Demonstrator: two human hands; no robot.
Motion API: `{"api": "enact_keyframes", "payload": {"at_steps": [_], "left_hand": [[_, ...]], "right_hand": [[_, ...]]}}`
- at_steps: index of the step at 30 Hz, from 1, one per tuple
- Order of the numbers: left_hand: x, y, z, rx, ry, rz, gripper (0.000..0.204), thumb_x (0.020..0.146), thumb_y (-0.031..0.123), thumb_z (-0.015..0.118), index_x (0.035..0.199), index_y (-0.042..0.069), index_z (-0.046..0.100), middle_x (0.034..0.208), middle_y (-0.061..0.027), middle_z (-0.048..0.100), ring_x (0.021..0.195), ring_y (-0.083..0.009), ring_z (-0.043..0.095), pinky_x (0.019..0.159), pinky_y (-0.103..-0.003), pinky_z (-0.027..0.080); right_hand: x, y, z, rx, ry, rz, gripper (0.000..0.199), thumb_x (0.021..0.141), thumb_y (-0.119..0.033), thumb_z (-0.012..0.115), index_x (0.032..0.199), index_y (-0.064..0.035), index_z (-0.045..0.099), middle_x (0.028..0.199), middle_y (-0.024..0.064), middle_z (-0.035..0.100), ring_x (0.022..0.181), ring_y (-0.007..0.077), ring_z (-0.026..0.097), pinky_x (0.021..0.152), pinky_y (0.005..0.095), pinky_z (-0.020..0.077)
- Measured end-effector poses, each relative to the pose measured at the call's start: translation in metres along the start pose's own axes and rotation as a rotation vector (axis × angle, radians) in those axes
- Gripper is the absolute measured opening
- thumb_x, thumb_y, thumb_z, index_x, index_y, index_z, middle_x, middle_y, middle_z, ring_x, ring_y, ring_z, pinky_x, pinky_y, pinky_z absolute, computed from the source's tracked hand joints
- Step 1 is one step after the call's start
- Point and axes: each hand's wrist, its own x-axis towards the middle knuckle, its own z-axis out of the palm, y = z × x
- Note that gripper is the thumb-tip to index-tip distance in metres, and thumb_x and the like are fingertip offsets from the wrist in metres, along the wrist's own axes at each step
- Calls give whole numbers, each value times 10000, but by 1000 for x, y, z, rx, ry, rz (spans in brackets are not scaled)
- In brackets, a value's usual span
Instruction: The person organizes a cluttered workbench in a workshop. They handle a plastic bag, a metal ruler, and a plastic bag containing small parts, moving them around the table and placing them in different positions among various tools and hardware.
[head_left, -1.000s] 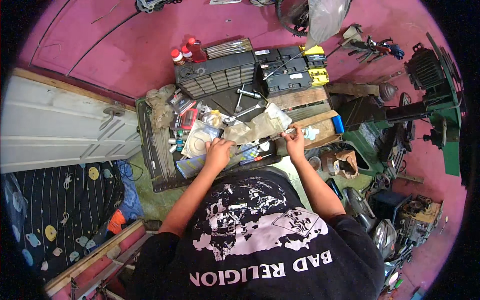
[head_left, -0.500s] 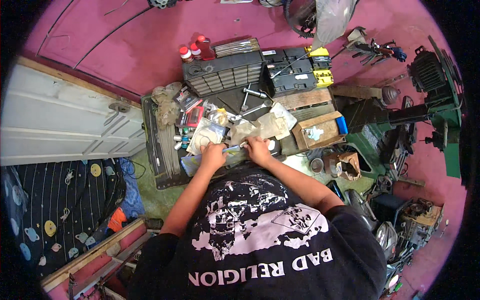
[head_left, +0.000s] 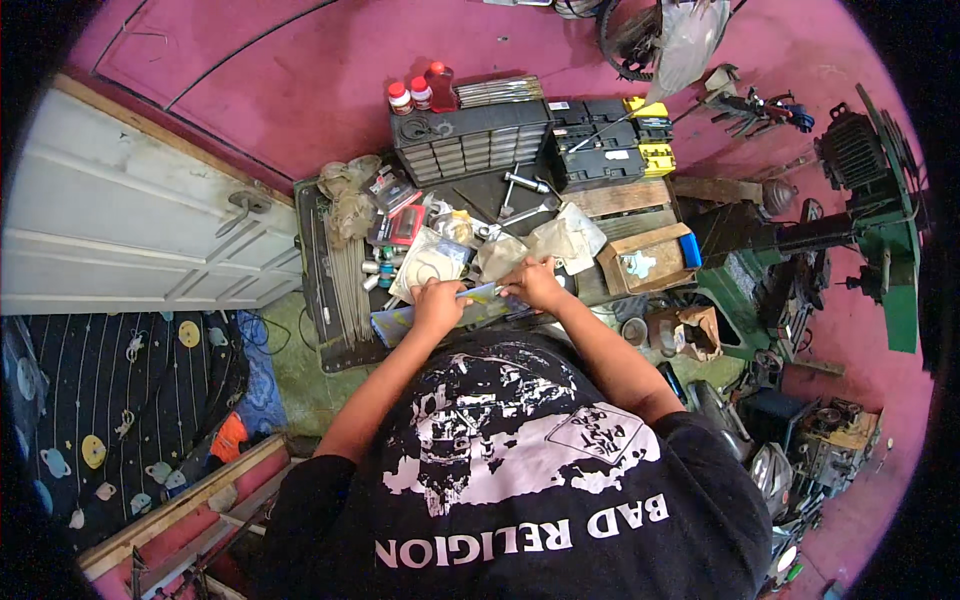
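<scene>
A long, flat blue package with yellowish-green marks [head_left: 392,325] lies across the front edge of the cluttered bench. My left hand [head_left: 437,304] is closed over its middle, fingers bent along the upper edge. At the right end of the package, my right hand [head_left: 535,284] pinches with thumb and fingers; its fingertips are too small to make out in detail. Just beyond the hands are a clear plastic bag with a ring-shaped item [head_left: 430,266] and crumpled beige wrapping [head_left: 500,257].
Behind stand a drawer cabinet [head_left: 470,145] and black and yellow cases [head_left: 600,155]. Wrenches [head_left: 520,212] lie mid-bench. An open cardboard box [head_left: 650,262] sits right, beside a green drill press [head_left: 885,240]. Thin rods [head_left: 345,285] and a white door [head_left: 150,200] are left.
The whole view has shifted slightly, with the bench appearing farther right. Both hands stay on the blue package; my right hand has moved a little closer over its right end.
</scene>
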Motion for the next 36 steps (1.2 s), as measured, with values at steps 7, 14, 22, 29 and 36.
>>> {"api": "enact_keyframes", "payload": {"at_steps": [7, 14, 22, 29, 36], "left_hand": [[2, -4, -13, 25, -127, 48, 331, 721, 397, 813, 933, 147, 766, 850, -85, 721, 934, -274, 627, 832, -475, 364], [-4, -19, -17, 68, -135, 18, 333, 717, 411, 809, 927, 157, 763, 829, -82, 706, 919, -279, 627, 802, -466, 358], [-5, -24, -9, 1, -59, 125, 279, 723, 393, 803, 803, 136, 729, 733, -51, 671, 837, -268, 616, 770, -458, 358], [-12, -25, -14, -77, 5, 81, 227, 751, 358, 791, 779, 141, 729, 685, -39, 656, 821, -244, 614, 783, -449, 357], [-13, -27, -17, -70, -1, 75, 211, 775, 341, 781, 795, 139, 726, 692, -40, 657, 825, -245, 620, 799, -452, 354]], "right_hand": [[-6, 11, 26, 509, 1, 82, 221, 859, -266, 740, 1022, -119, 761, 938, 38, 747, 888, 248, 671, 878, 441, 405], [-18, -3, 2, 624, -26, 128, 212, 875, -171, 722, 1038, -37, 737, 948, 125, 740, 876, 231, 686, 822, 330, 513], [-10, -34, 36, -202, 109, 101, 216, 839, -398, 699, 1011, -280, 753, 1005, -38, 686, 1027, 214, 577, 856, 548, 320], [-22, -32, 30, -241, 11, -46, 353, 794, -405, 734, 1098, -225, 721, 996, -42, 651, 1084, 222, 520, 886, 546, 349], [-28, -38, 23, -141, 26, 43, 375, 736, -193, 777, 1102, -174, 700, 1075, -7, 670, 1114, 251, 523, 888, 505, 353]]}}
